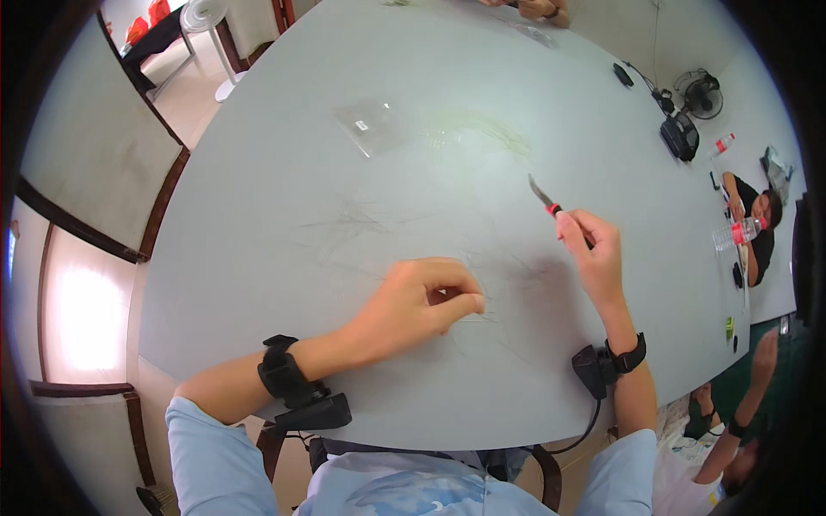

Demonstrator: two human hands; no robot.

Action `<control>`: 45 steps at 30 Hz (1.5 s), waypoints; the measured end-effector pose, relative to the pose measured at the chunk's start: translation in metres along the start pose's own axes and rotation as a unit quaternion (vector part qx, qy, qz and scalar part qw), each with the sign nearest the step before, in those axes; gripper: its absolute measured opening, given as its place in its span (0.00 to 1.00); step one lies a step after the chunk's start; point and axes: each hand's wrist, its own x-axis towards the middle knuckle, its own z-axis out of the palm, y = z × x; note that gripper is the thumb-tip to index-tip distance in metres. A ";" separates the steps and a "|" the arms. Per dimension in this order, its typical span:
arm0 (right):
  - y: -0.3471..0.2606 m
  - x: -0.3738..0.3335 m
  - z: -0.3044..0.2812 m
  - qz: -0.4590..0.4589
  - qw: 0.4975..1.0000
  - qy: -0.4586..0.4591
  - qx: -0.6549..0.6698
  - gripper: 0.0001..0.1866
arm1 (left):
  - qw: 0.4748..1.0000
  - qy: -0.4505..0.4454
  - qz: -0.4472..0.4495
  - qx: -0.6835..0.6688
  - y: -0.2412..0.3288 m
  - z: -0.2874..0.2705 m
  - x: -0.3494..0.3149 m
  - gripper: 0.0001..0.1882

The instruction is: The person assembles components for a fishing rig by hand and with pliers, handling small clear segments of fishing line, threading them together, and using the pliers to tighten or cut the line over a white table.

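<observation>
My right hand (598, 258) grips a small knife (539, 192) with a red and black handle. Its slim, curved blade points away from me, up off the table. Over the near middle of the table, my left hand (417, 297) is closed, thumb and fingertips pressed together. Whatever is between them is too fine to make out. Thin dark strands (353, 219) lie scattered on the table, some beside and under my left hand. Farther off is a loose bunch of pale green strands (495, 131), with a flat clear plastic bag (368, 127) to its left.
The large grey table (241, 258) curves around in front of me. Across it, another person's hands (533, 7) are at work. At the right are a black bag (680, 138), a fan (701, 95), a bottle (738, 233) and other people. Black devices (297, 387) are strapped to my wrists.
</observation>
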 end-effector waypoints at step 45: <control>-0.040 -0.019 0.024 -0.390 0.902 -0.144 -0.115 0.11 | 0.924 -0.118 -0.122 -0.342 -0.006 -0.009 0.009 0.08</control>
